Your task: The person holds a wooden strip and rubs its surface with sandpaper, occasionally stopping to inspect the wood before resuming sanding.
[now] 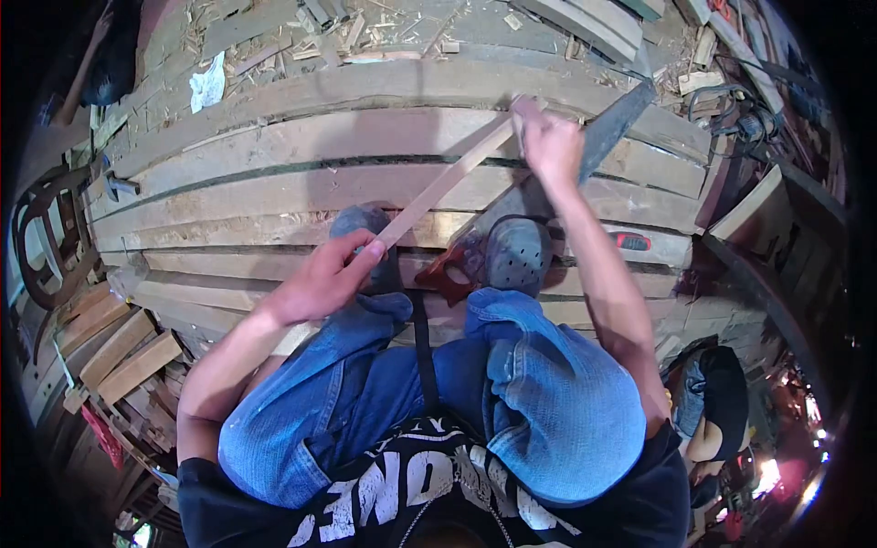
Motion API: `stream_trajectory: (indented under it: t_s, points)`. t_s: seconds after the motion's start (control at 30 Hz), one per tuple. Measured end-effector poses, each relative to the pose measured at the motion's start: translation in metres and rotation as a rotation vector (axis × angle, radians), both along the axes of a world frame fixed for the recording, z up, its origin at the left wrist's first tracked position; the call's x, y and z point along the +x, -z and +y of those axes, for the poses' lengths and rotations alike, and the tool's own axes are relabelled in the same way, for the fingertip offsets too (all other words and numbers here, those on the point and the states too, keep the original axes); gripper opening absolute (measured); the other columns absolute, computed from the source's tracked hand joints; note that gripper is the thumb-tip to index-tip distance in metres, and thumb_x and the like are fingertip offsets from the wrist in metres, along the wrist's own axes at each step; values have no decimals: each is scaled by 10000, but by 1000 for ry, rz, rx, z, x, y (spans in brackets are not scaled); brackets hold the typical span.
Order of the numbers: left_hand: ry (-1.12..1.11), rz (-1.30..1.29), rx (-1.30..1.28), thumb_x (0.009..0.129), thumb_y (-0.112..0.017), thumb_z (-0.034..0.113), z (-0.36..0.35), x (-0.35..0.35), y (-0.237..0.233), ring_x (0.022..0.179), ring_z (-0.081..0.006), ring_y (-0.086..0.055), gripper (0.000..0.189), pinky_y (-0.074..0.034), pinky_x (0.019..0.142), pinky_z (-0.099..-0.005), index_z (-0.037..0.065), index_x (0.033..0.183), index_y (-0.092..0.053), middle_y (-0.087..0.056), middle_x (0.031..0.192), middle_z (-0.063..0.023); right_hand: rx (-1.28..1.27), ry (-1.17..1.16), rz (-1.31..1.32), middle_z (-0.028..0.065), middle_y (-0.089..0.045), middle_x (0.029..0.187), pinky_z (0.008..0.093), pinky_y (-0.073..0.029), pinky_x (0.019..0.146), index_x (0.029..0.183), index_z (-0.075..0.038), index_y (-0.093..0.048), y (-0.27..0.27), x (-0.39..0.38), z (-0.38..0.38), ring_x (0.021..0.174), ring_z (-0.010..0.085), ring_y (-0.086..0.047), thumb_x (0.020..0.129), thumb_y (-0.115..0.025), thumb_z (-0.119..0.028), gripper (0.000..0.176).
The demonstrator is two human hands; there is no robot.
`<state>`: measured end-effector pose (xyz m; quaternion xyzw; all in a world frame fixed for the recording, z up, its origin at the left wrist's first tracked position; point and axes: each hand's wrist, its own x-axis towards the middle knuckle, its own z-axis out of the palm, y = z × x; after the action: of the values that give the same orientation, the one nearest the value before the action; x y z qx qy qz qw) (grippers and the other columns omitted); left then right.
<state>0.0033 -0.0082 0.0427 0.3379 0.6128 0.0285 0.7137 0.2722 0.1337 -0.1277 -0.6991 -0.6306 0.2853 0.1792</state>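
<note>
A long narrow wooden strip slants away from me over the planks. Near its lower end my left hand is wrapped round it, thumb on top. At the far end my right hand is closed on a small flat pinkish-brown piece pressed against the strip; its exact kind I cannot tell. Under my right forearm lies a handsaw, its dark blade pointing up and right. The saw's reddish-brown handle rests between my clogs.
I squat on long wooden planks. A red-and-black tool lies at right, a small metal tool at left. Wood scraps and shavings cover the far side. Cut blocks are stacked at lower left. Another person is behind at right.
</note>
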Motion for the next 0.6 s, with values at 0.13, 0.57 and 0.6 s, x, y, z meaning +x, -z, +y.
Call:
stream_trajectory:
  t_s: [0.13, 0.57, 0.6]
  points:
    - [-22, -19, -15, 1037, -407, 333, 0, 0, -1, 487, -33, -365, 302, -289, 420, -211, 70, 1029, -554, -401, 609, 61, 48, -35, 35, 235, -603, 605, 456, -512, 578, 725, -16, -714, -11, -4, -8, 592, 386, -645, 822, -661, -298, 302]
    - [-54, -10, -73, 1036, -410, 343, 2, -1, 0, 486, -32, -353, 298, -287, 416, -205, 78, 1029, -545, -398, 636, 52, 20, -133, 224, 191, -595, 552, 376, -457, 448, 639, -33, -675, -38, -37, -49, 459, 297, -607, 855, -645, -260, 314]
    - [-28, -23, -79, 1035, -410, 346, 0, -2, 1, 486, -32, -352, 300, -286, 417, -204, 78, 1028, -545, -398, 636, 51, 55, -300, 275, 191, -594, 551, 366, -457, 445, 634, -34, -669, -48, -46, -65, 462, 294, -611, 864, -642, -273, 333]
